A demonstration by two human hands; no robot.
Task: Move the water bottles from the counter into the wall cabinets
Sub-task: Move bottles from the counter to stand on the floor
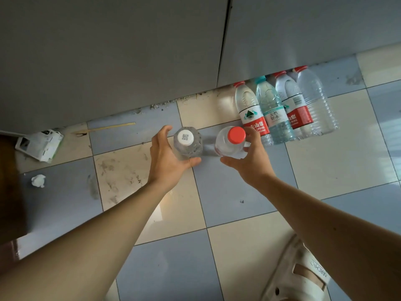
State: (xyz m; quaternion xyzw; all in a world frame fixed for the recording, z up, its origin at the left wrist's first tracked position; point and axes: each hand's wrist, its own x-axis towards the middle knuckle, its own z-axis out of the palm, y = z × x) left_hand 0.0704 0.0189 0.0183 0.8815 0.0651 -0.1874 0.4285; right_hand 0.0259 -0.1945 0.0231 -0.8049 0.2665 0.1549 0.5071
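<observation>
1. Nearest, below both grips: a white sandal point(301, 276) on the checkered floor tile point(338, 170); bare forearms run up from there to the hands.
2. Left hand point(167, 157) wraps a white-capped bottle point(187, 142), fingers curled round its body, cap toward the camera. Firm hold.
3. Right hand point(249, 161) grips a red-capped bottle point(232, 141) round its shoulder, thumb on the near side. The two held bottles sit just beside each other, not touching.
4. Just past the right grip, up-right: a row of four bottles point(282, 111) against the foot of the grey cabinet doors point(130, 61). Task bottles here look to stand on tile, not an obvious counter.
5. Far left of the left grip: a crumpled paper ball point(38, 180), a white carton point(41, 144), a thin stick point(112, 127).
6. Judged step: carrying two bottles off to the cabinet. Do it well: keep both upright, hold the body rather than the cap, keep them apart, and lift clear of the row so the right one doesn't knock it.
</observation>
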